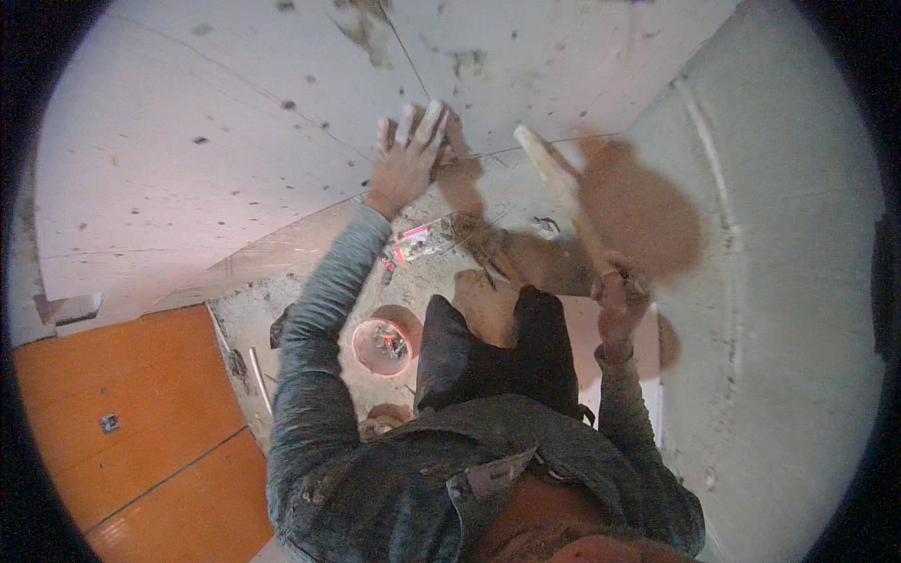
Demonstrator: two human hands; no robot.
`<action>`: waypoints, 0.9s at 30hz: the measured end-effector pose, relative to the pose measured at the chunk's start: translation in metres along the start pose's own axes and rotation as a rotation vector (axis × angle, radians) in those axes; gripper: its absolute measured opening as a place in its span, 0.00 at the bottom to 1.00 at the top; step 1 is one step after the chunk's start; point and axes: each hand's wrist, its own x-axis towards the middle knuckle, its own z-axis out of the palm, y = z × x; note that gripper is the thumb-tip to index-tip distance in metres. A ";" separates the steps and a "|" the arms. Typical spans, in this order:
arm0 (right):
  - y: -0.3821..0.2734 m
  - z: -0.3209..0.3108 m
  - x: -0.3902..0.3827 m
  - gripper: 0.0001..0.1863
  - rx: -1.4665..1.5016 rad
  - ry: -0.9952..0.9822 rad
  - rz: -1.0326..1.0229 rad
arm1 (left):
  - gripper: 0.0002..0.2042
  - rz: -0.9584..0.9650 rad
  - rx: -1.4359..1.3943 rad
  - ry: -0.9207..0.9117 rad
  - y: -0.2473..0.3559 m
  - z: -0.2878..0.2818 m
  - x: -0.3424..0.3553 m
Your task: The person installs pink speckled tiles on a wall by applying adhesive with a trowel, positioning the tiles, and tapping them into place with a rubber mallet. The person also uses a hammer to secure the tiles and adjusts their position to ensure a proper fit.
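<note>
Speckled pale wall panel (pixel 235 174): left hand (pixel 409 161) rested against it, fingers extended; right hand (pixel 619 305) gripped pale stick-like tool (pixel 561 191). Careless swing risked bruised fingers.

Bare, dusty room with unfinished surfaces.
A pale wall of large tiles (pixel 216 155), crossed by thin dark joints and dotted with dark specks, meets a rough grey wall (pixel 807 272) bearing a long, pale vertical ridge; strong light throws a rounded brownish shadow (pixel 652 220) across the grey; glossy orange panels (pixel 141 450) with a dark seam border the dirty floor (pixel 246 308).
</note>
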 end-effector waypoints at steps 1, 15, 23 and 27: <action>0.017 0.005 0.002 0.09 0.028 0.010 -0.032 | 0.27 0.046 0.041 0.042 -0.007 0.013 -0.004; 0.174 0.032 -0.019 0.09 0.069 0.102 -0.387 | 0.31 0.452 0.342 -0.071 -0.006 0.037 -0.036; 0.174 0.047 -0.020 0.11 0.015 0.109 -0.351 | 0.33 0.568 0.294 -0.032 -0.016 0.057 -0.033; 0.198 0.049 -0.014 0.10 -0.047 0.119 -0.586 | 0.32 0.642 0.216 0.038 -0.017 0.063 -0.034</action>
